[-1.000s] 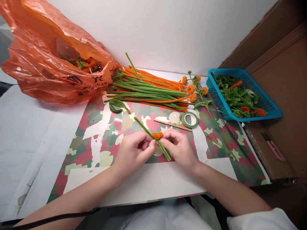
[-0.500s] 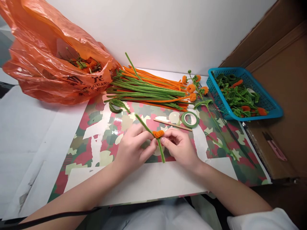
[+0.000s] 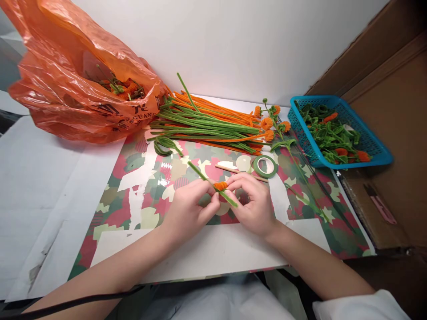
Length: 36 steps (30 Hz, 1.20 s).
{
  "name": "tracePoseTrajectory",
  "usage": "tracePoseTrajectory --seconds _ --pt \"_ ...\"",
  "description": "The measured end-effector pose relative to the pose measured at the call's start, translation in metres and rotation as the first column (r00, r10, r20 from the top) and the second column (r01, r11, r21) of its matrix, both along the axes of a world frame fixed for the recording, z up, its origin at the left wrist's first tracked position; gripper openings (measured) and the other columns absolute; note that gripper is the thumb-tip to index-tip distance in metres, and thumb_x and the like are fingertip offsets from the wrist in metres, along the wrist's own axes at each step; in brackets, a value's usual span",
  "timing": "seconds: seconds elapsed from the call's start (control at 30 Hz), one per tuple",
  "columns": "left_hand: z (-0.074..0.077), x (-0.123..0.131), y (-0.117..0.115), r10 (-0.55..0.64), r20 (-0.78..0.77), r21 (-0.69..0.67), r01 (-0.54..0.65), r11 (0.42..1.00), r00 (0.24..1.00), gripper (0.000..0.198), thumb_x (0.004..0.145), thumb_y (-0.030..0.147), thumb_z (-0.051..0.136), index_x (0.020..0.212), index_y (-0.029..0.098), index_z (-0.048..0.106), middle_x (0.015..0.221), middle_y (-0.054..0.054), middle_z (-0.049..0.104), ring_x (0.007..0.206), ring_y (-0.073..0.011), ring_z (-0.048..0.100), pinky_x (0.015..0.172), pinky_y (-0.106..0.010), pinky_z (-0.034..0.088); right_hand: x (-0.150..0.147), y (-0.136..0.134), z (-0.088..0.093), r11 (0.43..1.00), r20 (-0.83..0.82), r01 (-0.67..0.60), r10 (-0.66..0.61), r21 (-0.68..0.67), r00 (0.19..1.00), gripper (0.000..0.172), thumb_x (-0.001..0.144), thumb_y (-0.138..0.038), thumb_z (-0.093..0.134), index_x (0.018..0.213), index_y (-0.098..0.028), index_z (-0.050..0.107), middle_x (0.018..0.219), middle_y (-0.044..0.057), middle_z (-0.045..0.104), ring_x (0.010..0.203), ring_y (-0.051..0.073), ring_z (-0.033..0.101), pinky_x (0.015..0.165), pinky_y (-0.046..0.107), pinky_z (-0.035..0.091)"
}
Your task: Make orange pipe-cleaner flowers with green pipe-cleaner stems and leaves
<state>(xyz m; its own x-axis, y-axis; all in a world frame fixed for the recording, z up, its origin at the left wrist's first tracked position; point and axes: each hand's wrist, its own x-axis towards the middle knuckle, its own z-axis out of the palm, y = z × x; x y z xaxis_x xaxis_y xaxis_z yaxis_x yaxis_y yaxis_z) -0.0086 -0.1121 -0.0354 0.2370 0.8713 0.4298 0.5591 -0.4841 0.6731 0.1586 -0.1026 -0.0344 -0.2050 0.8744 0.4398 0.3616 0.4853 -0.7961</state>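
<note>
Above the front of the board, my left hand (image 3: 190, 204) is closed in a pinch on a green pipe cleaner (image 3: 197, 171), which slants from upper left to lower right. A small coiled orange pipe-cleaner flower (image 3: 220, 186) sits against it between my hands. My right hand (image 3: 251, 202) is closed too, its fingertips on the right side of the orange flower and its thumb by the green lower end. Just beyond lie a thin wooden stick (image 3: 230, 169) and a roll of green floral tape (image 3: 265, 166).
Behind my hands lies a pile of green pipe cleaners (image 3: 207, 120) and orange pipe cleaners (image 3: 216, 106). A finished flower stem (image 3: 283, 142) rests to their right. An orange plastic bag (image 3: 86, 98) stands left, a blue basket (image 3: 336, 164) right, and a pink-handled cutter (image 3: 383, 209) lies beyond the board.
The green pipe cleaner's lower end has swung up and to the right, from nearly straight down to slanting beside my right thumb. My right fingers have shifted slightly around the orange flower.
</note>
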Motion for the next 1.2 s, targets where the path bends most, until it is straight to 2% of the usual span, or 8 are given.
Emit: tracePoseTrajectory --seconds 0.2,0.33,0.43,0.57,0.67,0.9,1.07,1.2 --pt "-0.002 0.0 -0.001 -0.005 -0.046 0.04 0.007 0.999 0.999 0.016 0.083 0.011 0.054 0.068 0.017 0.053 0.058 0.003 0.055 0.051 -0.0093 0.047 0.049 -0.02 0.036 -0.001 0.0 -0.002 0.955 -0.129 -0.015 -0.025 -0.297 0.991 0.015 0.077 -0.014 0.065 0.065 -0.019 0.058 0.082 0.006 0.063 0.076 0.017 0.061 0.047 0.022 0.041" --pt "0.005 -0.002 0.001 -0.075 0.057 -0.147 0.082 0.986 0.996 0.018 0.084 0.009 0.049 0.068 0.018 0.049 0.06 0.004 0.055 0.052 -0.008 0.048 0.051 -0.018 0.038 0.004 0.005 -0.003 0.885 -0.28 -0.174 0.052 -0.433 0.959 0.007 0.076 -0.018 0.068 0.078 -0.02 0.061 0.085 0.004 0.064 0.077 0.016 0.062 0.06 0.026 0.051" --pt "0.008 -0.002 0.002 -0.161 0.123 -0.256 0.188 0.948 0.979 0.019 0.087 0.01 0.044 0.07 0.019 0.046 0.058 0.006 0.051 0.05 -0.0071 0.045 0.048 -0.017 0.036 0.008 0.01 -0.003 0.795 -0.36 -0.295 0.104 -0.53 0.927 0.012 0.083 -0.028 0.064 0.093 -0.022 0.064 0.093 0.004 0.066 0.084 0.016 0.064 0.072 0.03 0.055" --pt "0.008 -0.002 0.003 -0.231 0.148 -0.297 0.266 0.917 0.962 0.019 0.089 0.011 0.044 0.072 0.019 0.047 0.06 0.006 0.05 0.05 -0.0068 0.042 0.046 -0.017 0.033 0.007 0.014 -0.004 0.705 -0.442 -0.421 0.169 -0.571 0.881 0.017 0.084 -0.039 0.066 0.087 -0.022 0.066 0.088 0.002 0.063 0.08 0.015 0.061 0.072 0.029 0.053" --pt "0.008 -0.002 0.002 -0.223 0.13 -0.311 0.253 0.916 0.966 0.017 0.088 0.012 0.044 0.073 0.019 0.049 0.061 0.005 0.052 0.051 -0.0077 0.044 0.047 -0.018 0.035 0.005 0.014 -0.005 0.747 -0.51 -0.427 0.137 -0.51 0.849 0.018 0.08 -0.039 0.071 0.08 -0.023 0.064 0.086 0.0 0.059 0.077 0.013 0.058 0.068 0.027 0.053" --pt "0.013 -0.003 0.002 -0.141 0.161 -0.297 0.185 0.937 0.977 0.018 0.089 0.014 0.043 0.072 0.02 0.048 0.058 0.004 0.056 0.05 -0.0091 0.05 0.048 -0.019 0.039 0.003 0.011 -0.009 0.851 -0.503 -0.397 0.191 -0.343 0.843 0.014 0.089 -0.035 0.063 0.082 -0.024 0.061 0.086 0.001 0.056 0.079 0.014 0.057 0.069 0.028 0.053" --pt "0.011 -0.002 0.0 -0.103 0.212 -0.341 0.173 0.924 0.972 0.018 0.089 0.015 0.043 0.072 0.02 0.047 0.058 0.004 0.056 0.05 -0.0098 0.052 0.047 -0.02 0.04 0.0 0.009 -0.01 0.86 -0.514 -0.388 0.18 -0.331 0.839 0.02 0.089 -0.042 0.061 0.081 -0.023 0.059 0.086 0.002 0.056 0.081 0.015 0.058 0.073 0.031 0.055" --pt "0.008 -0.003 -0.003 -0.06 0.256 -0.398 0.162 0.903 0.965 0.019 0.09 0.017 0.043 0.072 0.02 0.046 0.058 0.003 0.055 0.05 -0.0106 0.052 0.046 -0.022 0.04 -0.001 0.008 -0.009 0.854 -0.527 -0.412 0.202 -0.318 0.825 0.013 0.09 -0.035 0.061 0.083 -0.024 0.058 0.086 0.001 0.056 0.083 0.015 0.058 0.076 0.03 0.053"
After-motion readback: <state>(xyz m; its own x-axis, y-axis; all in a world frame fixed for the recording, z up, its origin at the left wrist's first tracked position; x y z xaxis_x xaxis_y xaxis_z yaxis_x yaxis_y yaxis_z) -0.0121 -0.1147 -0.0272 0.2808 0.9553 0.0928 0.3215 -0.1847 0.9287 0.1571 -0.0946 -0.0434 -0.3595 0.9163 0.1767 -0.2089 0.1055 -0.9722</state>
